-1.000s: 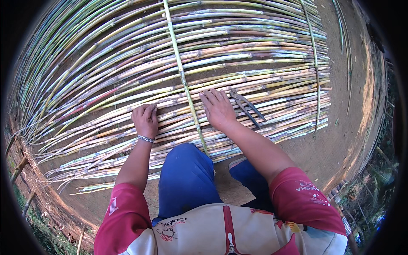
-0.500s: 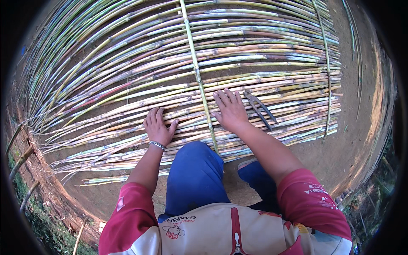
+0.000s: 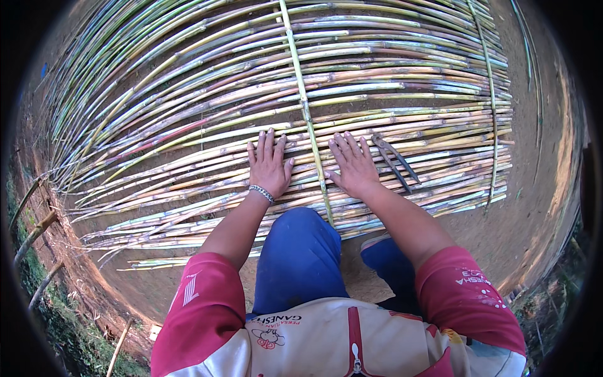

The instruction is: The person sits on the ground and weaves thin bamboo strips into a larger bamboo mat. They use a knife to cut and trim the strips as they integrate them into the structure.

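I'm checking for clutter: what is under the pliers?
Stalks lie under the pliers, showing all around them; whatever is directly beneath the tool is covered.

From where I stand, the crosswise pole (image 3: 304,100) lies over a broad row of jointed canes (image 3: 352,75). Just left of it, the person's left hand (image 3: 270,164) rests palm down on the canes, a silver chain bracelet (image 3: 261,193) at its wrist. Just right of the pole, the right hand (image 3: 353,164) spreads likewise. Farther right lie pincers (image 3: 402,161); a blue-trousered knee (image 3: 298,239) is near the pole's closer end.
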Motion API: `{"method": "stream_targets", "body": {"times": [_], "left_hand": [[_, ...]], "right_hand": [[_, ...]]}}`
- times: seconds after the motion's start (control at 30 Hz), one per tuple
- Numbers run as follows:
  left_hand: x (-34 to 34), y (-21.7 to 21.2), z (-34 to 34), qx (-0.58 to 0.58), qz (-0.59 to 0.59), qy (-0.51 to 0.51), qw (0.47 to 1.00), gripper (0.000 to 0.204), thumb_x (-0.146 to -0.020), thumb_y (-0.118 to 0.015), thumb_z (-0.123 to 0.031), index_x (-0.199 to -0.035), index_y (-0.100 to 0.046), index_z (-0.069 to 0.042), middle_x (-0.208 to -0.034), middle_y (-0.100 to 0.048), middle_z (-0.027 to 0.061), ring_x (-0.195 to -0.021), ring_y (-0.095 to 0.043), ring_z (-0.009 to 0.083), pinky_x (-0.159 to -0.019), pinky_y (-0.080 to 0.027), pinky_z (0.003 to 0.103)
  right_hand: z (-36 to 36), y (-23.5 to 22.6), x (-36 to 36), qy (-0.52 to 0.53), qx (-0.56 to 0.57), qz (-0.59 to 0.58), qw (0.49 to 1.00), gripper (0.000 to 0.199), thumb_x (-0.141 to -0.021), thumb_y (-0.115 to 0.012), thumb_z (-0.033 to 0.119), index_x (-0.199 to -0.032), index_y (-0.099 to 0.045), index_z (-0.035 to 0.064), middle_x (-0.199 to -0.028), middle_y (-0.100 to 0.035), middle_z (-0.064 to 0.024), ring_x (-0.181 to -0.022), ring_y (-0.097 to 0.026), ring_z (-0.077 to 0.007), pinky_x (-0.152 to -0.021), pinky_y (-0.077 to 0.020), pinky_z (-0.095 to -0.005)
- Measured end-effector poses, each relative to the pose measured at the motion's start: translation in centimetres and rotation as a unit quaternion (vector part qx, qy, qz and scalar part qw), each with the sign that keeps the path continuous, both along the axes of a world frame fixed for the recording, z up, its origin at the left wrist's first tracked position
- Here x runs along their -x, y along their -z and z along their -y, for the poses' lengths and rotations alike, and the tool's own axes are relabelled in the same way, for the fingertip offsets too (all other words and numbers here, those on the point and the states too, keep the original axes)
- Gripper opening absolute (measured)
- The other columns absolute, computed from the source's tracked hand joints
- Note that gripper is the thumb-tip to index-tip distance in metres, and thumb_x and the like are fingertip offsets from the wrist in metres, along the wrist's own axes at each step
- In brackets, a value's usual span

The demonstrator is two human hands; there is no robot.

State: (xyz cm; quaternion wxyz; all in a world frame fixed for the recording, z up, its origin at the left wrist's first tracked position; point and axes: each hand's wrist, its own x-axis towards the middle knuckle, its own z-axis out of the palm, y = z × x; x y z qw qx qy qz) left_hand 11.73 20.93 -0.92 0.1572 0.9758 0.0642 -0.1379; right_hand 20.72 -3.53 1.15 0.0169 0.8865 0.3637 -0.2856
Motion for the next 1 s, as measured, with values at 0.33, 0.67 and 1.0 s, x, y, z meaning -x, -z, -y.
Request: {"method": "stream_targets", "body": {"times": [0.33,0.67,1.0], "left_hand": [[-0.1,0.7,0.6,-0.077,-0.039,0.013,0.996,0.069,-0.103,-0.045,-0.041,-0.164,-0.030,-0.013,-0.173,-0.016,0.0171,-0.161,-0.009,0.0364,-0.126,-0.001,0.065],[7.6,-0.6,-5.2,-0.001,0.106,-0.077,0.991,0.030,-0.087,-0.076,-0.022,-0.113,-0.064,-0.011,-0.118,-0.060,0.0107,-0.115,-0.054,0.0325,-0.101,-0.037,0.050],[9.6,-2.4,-7.8,-0.067,0.019,-0.144,0.987,0.033,-0.094,-0.071,-0.034,-0.117,-0.069,-0.011,-0.117,-0.070,0.0099,-0.117,-0.062,0.0288,-0.108,-0.038,0.049]], "right_hand": [[-0.2,2.3,-0.4,0.200,-0.280,0.045,0.938,0.028,-0.092,-0.070,0.016,-0.120,-0.072,0.0180,-0.139,-0.063,-0.0020,-0.139,-0.050,-0.0256,-0.117,-0.0304,-0.0503],[0.6,3.0,-0.6,0.188,-0.298,0.036,0.935,0.008,-0.089,-0.075,0.018,-0.094,-0.072,0.0135,-0.141,-0.063,-0.0043,-0.140,-0.050,-0.0280,-0.115,-0.0298,-0.0514],[1.5,2.3,-0.7,0.124,-0.289,0.026,0.949,0.010,-0.089,-0.076,0.014,-0.098,-0.074,0.0128,-0.147,-0.060,-0.0087,-0.145,-0.046,-0.0308,-0.121,-0.0269,-0.0537]]}}
